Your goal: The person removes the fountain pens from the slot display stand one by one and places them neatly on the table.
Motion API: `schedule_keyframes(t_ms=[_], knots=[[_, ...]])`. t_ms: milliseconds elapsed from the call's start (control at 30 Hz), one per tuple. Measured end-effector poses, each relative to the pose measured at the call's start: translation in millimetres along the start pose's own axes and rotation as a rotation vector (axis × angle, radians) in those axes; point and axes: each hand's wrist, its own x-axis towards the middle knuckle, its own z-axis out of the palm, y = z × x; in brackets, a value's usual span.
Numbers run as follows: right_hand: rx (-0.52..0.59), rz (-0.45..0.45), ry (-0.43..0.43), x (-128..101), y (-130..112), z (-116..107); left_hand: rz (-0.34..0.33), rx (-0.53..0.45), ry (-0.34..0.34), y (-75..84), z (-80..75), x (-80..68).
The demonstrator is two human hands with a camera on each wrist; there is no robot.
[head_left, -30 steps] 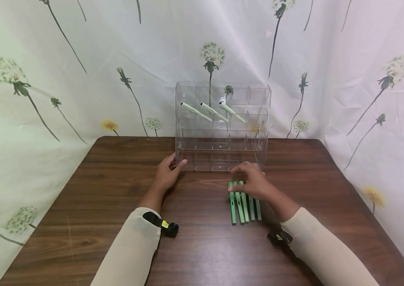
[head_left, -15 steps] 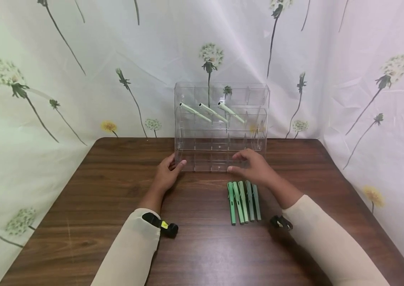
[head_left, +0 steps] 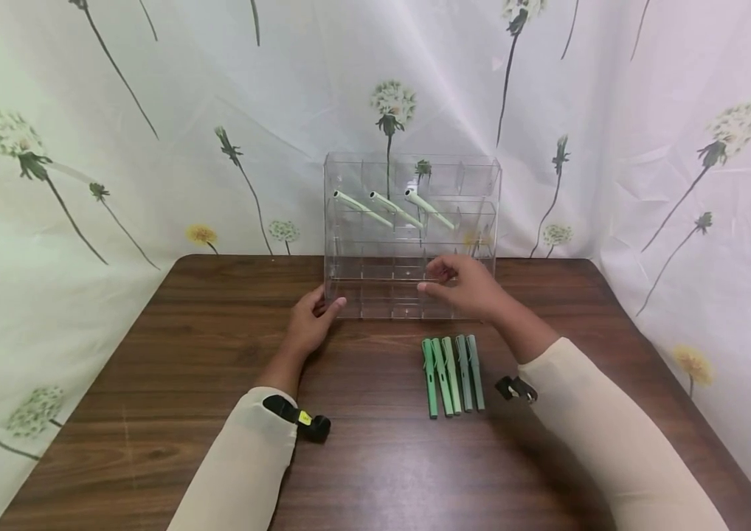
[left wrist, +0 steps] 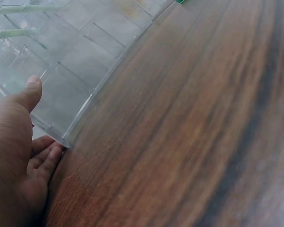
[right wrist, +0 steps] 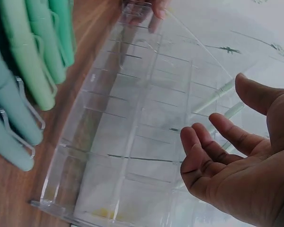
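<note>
A clear acrylic pen rack (head_left: 409,291) with tiered, divided shelves stands upright at the table's back. My left hand (head_left: 310,323) holds its lower left corner, thumb at the front and fingers round the side edge, as the left wrist view shows (left wrist: 19,151). My right hand (head_left: 468,287) holds nothing; it hovers before the rack's lower right shelves, thumb spread from loosely bent fingers. Three pale green pens (head_left: 364,208) lean in an upper tier. Several capped pens (head_left: 447,376), bright green to grey-green, lie side by side on the table below my right hand.
The brown wood-grain table (head_left: 150,413) carries everything. Behind it and at both sides hangs a white curtain (head_left: 269,96) printed with dandelions. Black wrist cameras (head_left: 314,428) sit on both cuffs.
My right hand has moved from over the row of pens up and away to the front of the rack, uncovering the pens. The left hand keeps its place.
</note>
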Motion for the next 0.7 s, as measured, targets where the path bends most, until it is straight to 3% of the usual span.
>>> schedule_keyframes(t_ms=[500, 700], knots=[[0.124, 0.009, 0.131, 32.7, -24.0, -30.5, 0.002, -0.005, 0.0, -1.5, 0.2, -1.9], [0.123, 0.029, 0.214, 45.2, -28.3, -44.1, 0.005, 0.001, 0.004, 0.2, -0.1, -2.7]])
